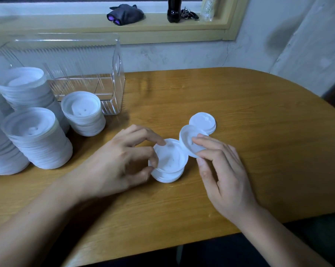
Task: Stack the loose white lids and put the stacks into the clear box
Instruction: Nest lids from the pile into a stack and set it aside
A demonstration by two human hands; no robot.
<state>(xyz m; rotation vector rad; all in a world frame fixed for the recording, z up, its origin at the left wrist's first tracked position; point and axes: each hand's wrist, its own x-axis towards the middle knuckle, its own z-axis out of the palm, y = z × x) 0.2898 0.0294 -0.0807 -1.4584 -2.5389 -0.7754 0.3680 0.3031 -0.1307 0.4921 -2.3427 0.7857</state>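
Fingers (155, 151) of the left hand (122, 160) curl around a short stack of round white plastic lids (169, 164) on the wooden worktop (239, 132); the right hand (224, 170) pinches one tilted white lid (189, 140) beside it.

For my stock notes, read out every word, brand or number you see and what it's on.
No text is readable.
Dark plastic drink bottle on the window sill: label too blurred to read.
Short stack of white plastic lids and tilted white plastic lid: no print visible.
Clear ribbed plastic box: no label visible.
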